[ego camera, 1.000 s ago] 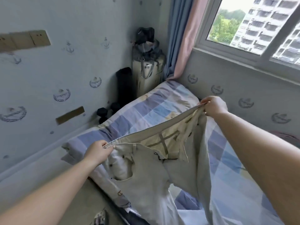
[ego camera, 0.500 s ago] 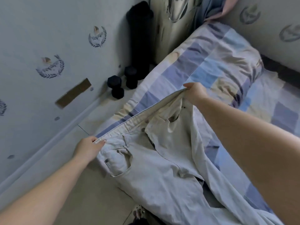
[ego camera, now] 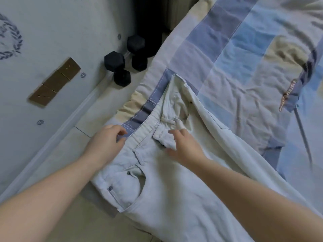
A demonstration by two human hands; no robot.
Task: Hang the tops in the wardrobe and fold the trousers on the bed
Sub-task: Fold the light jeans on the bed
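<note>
- At far left, a pale wall (ego camera: 52,41) with printed emblems meets a tiled floor (ego camera: 83,119); black dumbbells (ego camera: 120,67) sit on the floor beside the bed's edge.
- The left hand (ego camera: 104,145) rests at the left end of the waistband, on the edge of the bed. Its fingers are curled, and the thumb and fingertips seem to pinch the waistband corner, though the exact contact is hard to make out.
- Pale, off-white trousers (ego camera: 166,189) lie front side up across the near corner of the bed, with the waistband pointing away from the person, the fly open and one leg trailing off to the lower right.
- The right hand (ego camera: 183,147) is spread over the open fly flap, fingers loosely extended and touching the cloth. It looks motion-blurred, so whether it grips anything cannot be told. The two hands are apart, close to each other.
- The step appears to be laying the trousers flat before folding. To do it well, the person would likely close the fly flap, straighten the waistband, and smooth both legs together so the seams line up.
- To the right, the bed (ego camera: 244,58) carries a rumpled blue, grey and cream checked cover; creases under the cloth may spoil a neat fold.
</note>
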